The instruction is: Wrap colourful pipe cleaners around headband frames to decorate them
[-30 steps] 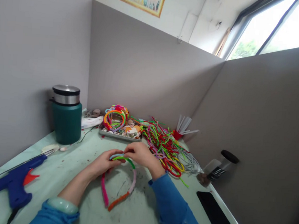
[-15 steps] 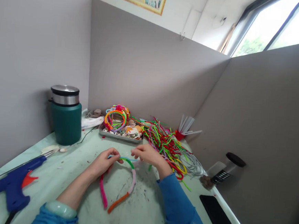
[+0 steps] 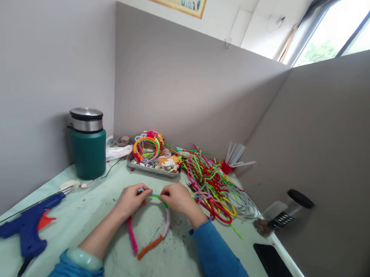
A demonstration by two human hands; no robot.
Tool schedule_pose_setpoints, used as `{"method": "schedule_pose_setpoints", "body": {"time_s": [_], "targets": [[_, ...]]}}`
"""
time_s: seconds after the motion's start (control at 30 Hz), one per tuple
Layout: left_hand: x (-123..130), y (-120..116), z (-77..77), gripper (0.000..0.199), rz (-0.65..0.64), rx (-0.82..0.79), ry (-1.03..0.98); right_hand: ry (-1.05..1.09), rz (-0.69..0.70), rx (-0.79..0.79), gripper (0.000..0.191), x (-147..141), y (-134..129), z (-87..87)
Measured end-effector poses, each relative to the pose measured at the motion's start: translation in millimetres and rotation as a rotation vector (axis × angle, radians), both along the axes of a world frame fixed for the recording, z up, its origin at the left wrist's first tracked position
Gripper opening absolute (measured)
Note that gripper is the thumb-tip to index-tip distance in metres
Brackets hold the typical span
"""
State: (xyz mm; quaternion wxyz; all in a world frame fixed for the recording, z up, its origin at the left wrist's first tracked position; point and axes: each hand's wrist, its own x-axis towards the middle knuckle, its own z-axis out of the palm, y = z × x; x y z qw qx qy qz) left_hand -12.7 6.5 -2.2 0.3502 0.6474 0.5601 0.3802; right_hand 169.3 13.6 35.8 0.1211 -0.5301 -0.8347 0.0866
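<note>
A headband-shaped hoop wrapped in pipe cleaners [image 3: 166, 223] hangs below my hands, its two ends pointing toward me. Its sections are pink, orange, pale lilac and green, with light blue at the top. My left hand [image 3: 133, 199] pinches the top left of the hoop where the blue strand lies. Close beside it, my right hand [image 3: 176, 197] has thumb and fingers pinched on the light blue pipe cleaner [image 3: 155, 194], which stretches between both hands along the green part. The fingertips of both hands partly cover the strand.
A blue glue gun [image 3: 31, 224] lies at left, near a green flask [image 3: 88, 152]. Behind my hands stand a metal tray [image 3: 153, 169] of shells and wrapped hoops, and a heap of pipe cleaners [image 3: 207, 174]. A clear jar [image 3: 286, 210] and black slab [image 3: 279, 269] are at right.
My right hand has moved left and down, closer to my left hand, drawing the blue pipe cleaner against the hoop. The whole view has shifted slightly.
</note>
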Motion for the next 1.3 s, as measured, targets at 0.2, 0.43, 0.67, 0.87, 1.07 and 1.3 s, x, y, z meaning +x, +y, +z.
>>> {"method": "schedule_pose_setpoints", "body": {"time_s": [0.2, 0.43, 0.67, 0.87, 1.07, 1.3], "targets": [[-9, 3, 6.4, 0.025, 0.14, 0.3, 0.276, 0.001, -0.065, 0.113, 0.021, 3, 2, 6.3], [5, -14, 21.0, 0.025, 0.103, 0.75, 0.594, 0.074, -0.063, 0.29, 0.021, -20, -12, 2.0], [4, -18, 19.4, 0.028, 0.259, 0.542, 0.646, 0.215, -0.062, 0.278, 0.017, -11, -5, 7.0], [1, -18, 21.2, 0.022, 0.302, 0.564, 0.673, 0.314, -0.067, 0.394, 0.017, 0, -7, 16.8], [4, -19, 19.2, 0.021, 0.263, 0.629, 0.704, 0.089, 0.009, 0.436, 0.016, -21, -18, 10.8], [5, -17, 17.4, 0.021, 0.198, 0.672, 0.676, -0.031, -0.047, 0.458, 0.015, -23, -16, 0.6]]}}
